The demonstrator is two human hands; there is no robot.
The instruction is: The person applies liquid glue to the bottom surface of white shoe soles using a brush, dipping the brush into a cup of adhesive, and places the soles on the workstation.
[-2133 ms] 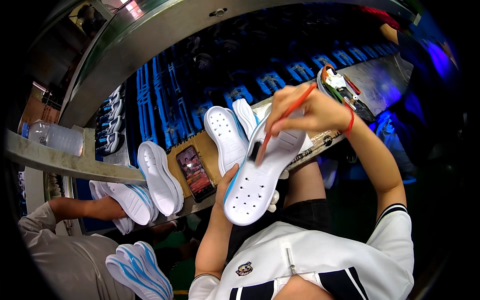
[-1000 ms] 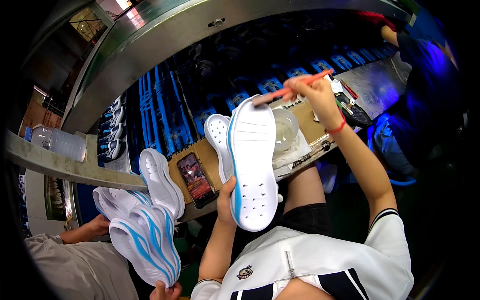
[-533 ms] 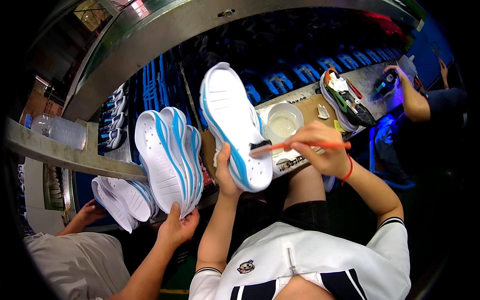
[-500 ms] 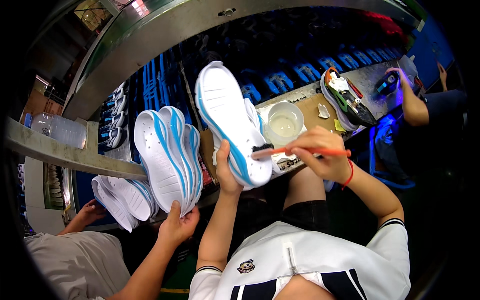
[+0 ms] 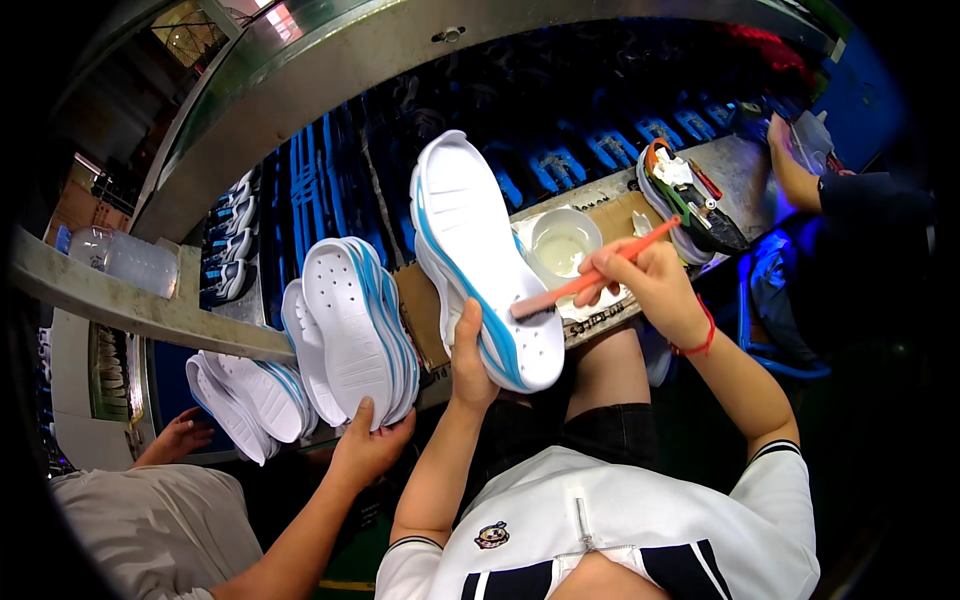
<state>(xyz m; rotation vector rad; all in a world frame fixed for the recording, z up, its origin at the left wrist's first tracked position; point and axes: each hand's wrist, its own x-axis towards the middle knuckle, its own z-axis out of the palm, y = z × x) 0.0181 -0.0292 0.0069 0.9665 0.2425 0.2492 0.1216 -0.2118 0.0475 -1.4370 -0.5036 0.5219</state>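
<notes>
Item one: a white shoe sole (image 5: 465, 225) with a blue stripe along its side, held up tilted over the table edge, inner face toward me, ridged end pointing away, holed end nearest my lap. My left hand (image 5: 472, 362) grips its left edge, thumb on the side, fingers hidden beneath.

Item two: an orange-handled brush (image 5: 600, 278), pinched between the thumb and fingers of my right hand (image 5: 645, 280), its tip at the holed part of the sole.

Item three: a round bowl (image 5: 532, 238) of cloudy liquid, just beyond the brush, beside brown cardboard (image 5: 622, 213).

Item four: a dark shoe (image 5: 712, 228), farther right, with small tools and white scraps on it.

Item five: a stack of white soles (image 5: 358, 335), left of mine, with a co-worker's hand (image 5: 370, 445) at its lower end.

Item six: more soles (image 5: 262, 395), farther left.

Item seven: a clear plastic bottle (image 5: 125, 262), lying near the metal beam (image 5: 150, 312).
</notes>
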